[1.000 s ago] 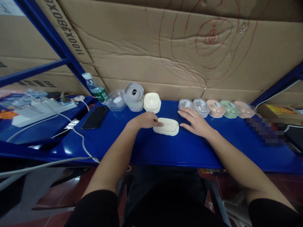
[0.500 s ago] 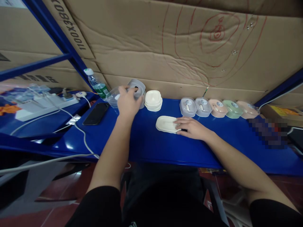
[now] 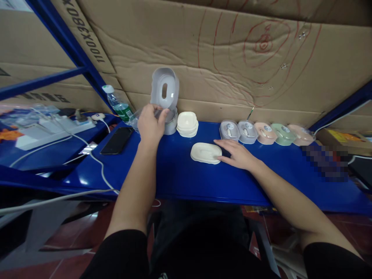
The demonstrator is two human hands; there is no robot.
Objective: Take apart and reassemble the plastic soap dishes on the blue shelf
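My left hand [image 3: 151, 124] pinches the lower edge of a greyish plastic box shell [image 3: 172, 87] with an oval hole in its bottom. The shell is tilted up, its inside facing me, above more grey shells [image 3: 171, 126]. Clear plastic covers [image 3: 133, 119] lie beside this hand, partly hidden by it. On the blue table, a cream oval plastic piece [image 3: 205, 152] sits in front of me, apparently doubled up. My right hand [image 3: 236, 154] is at its right end with thumb and fingers apart, the thumb touching or nearly touching the rim. A stack of cream pieces [image 3: 187, 124] stands behind.
A row of several lidded boxes [image 3: 247, 131] in grey, pink and green stands at the back right. A water bottle [image 3: 120, 106] and a black phone [image 3: 117, 140] are at the left, near white cables [image 3: 100, 162]. Cardboard [image 3: 209, 77] walls the back.
My left hand has taken hold of the top grey shell and tilted it up off the stack. My right hand's fingers have lifted and spread from the cream piece.
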